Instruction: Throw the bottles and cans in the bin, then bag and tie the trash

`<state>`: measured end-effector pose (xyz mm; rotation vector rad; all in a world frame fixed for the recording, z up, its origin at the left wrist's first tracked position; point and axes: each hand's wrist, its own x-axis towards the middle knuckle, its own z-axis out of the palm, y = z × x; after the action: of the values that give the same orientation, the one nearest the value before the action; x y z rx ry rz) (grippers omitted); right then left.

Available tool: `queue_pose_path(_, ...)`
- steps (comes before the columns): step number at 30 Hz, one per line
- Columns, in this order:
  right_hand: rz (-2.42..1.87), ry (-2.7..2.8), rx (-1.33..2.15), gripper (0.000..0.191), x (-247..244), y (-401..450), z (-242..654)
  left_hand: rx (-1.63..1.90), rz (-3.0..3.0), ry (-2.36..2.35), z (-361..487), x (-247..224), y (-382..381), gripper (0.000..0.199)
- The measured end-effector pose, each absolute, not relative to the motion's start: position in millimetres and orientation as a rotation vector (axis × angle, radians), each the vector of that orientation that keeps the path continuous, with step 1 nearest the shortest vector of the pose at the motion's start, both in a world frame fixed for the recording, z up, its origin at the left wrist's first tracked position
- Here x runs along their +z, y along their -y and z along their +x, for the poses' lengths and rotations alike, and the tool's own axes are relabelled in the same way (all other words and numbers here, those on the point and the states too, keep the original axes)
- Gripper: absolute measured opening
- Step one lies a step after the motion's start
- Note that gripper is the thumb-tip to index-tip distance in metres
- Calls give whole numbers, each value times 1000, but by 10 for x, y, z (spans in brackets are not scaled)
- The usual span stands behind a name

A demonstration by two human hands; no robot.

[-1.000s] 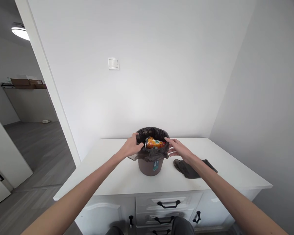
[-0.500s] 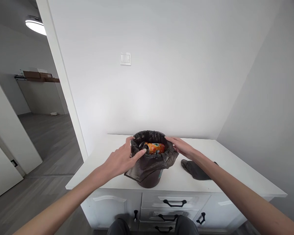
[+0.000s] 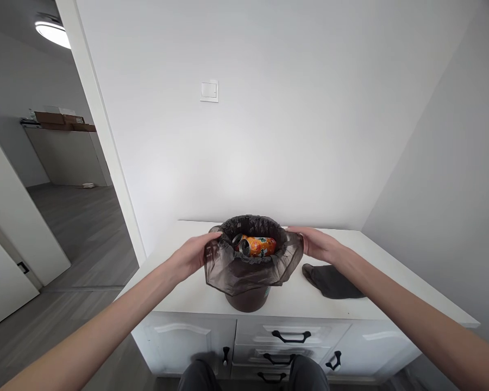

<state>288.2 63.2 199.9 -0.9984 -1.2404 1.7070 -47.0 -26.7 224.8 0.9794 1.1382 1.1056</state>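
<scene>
A brown trash bin (image 3: 246, 302) stands upright on the white cabinet top, lined with a thin dark garbage bag (image 3: 232, 279) whose edge folds out over the rim. Inside lie an orange soda can (image 3: 261, 246) on its side and, beside it, another can (image 3: 238, 239), partly hidden. My left hand (image 3: 193, 254) pinches the bag's edge at the left of the bin. On the opposite side my right hand (image 3: 315, 243) grips the bag's edge, its fingertips partly hidden behind the film. To the right lies a flattened dark bag (image 3: 334, 281).
The white cabinet (image 3: 187, 339) has black handles, with my knees against its front. Behind it rises a white wall (image 3: 289, 136) with a light switch (image 3: 209, 91). At left, a doorway opens to a room with cardboard boxes (image 3: 57, 119) on a ledge.
Both hands have moved outward from the bin's rim, drawing the bag's edge out to the sides. The bag's overhang now spreads wider, and more of the bin's opening shows.
</scene>
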Motion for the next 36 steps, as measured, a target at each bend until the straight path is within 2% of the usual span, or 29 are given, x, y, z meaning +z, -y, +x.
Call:
queue_pose_path(3,-980,1132,1502,31,2249,-709,2891,1286,1089,-1220,-402,2484,170,18)
queue_pose_path(6,-912,1067,1370,44,2479,-713,2918,1511,1136,-1249,-330,2746,126,35)
queue_pose_path(8,-843,1043,1310,46,2597,-685,2953,1659,1175,-1266,-293,2891,130,51)
queue_pose_path(10,-782,1013,1267,47,2669,-653,3015,1773,1249,-1278,-285,2987,149,58)
queue_pose_path(15,-764,864,1223,45,2674,-624,3251,1963,1290,-1271,-426,3063,232,53)
queue_pose_path(20,-729,776,1282,47,2591,-508,3415,1993,1208,-1268,-638,3079,385,54)
queue_pose_path(23,-665,749,1363,47,2457,-360,3484,1937,1028,-1273,-769,2990,454,58)
queue_pose_path(30,-683,699,1506,45,1834,-39,3627,1739,744,-1136,-934,2481,632,51)
queue_pose_path(33,-700,739,1587,35,1547,120,3604,1633,787,-1072,-941,2278,762,51)
queue_pose_path(36,-791,887,1593,25,1269,309,3538,1677,892,-941,-1044,1954,785,58)
